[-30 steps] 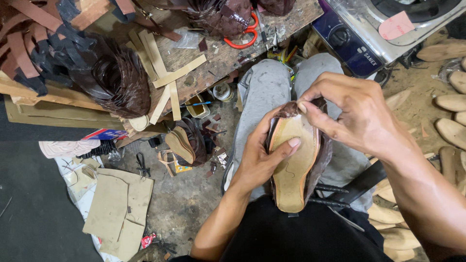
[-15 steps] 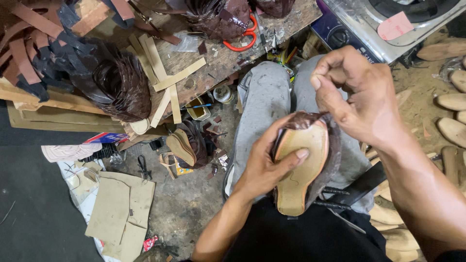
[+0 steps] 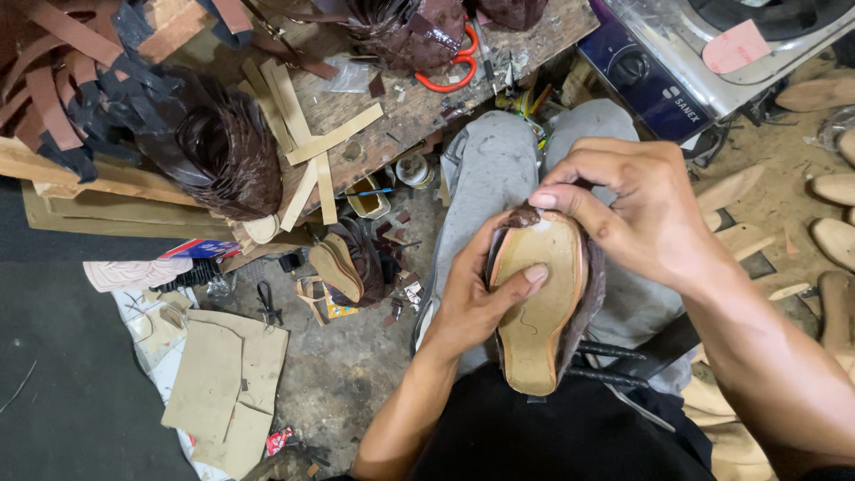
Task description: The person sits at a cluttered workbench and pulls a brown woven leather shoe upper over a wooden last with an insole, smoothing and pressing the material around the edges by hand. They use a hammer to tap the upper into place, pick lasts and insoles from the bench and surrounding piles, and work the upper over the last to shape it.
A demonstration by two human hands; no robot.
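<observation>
Over the lap of a seated person in grey trousers, a tan, sole-up shoe with dark brown leather upper is lying at the centre of the view, its toe pointing toward 12 o'clock and its heel toward 6. The left hand is cradling it from 9 o'clock, thumb pressing flat on the pale insole, fingers wrapping underneath and clamping the shoe. The right hand is coming in from 3 o'clock, its fingers bunching together and pinching the wrinkled brown leather edge at the toe.

The insole is looking smooth, matte and long-oval, with the glossy, creased leather folding up around its rim.

At 11 o'clock a scarred wooden workbench is carrying pale wooden strips, red-handled scissors and a heap of dark brown woven leather straps. Below it, at 8 o'clock, flat beige cardboard pattern pieces are lying on a gritty grey concrete floor, beside a second tan-soled shoe. At 1 o'clock a blue and silver metal stove is standing; at 3 o'clock, pale wooden shoe lasts are resting on the dusty ground.
</observation>
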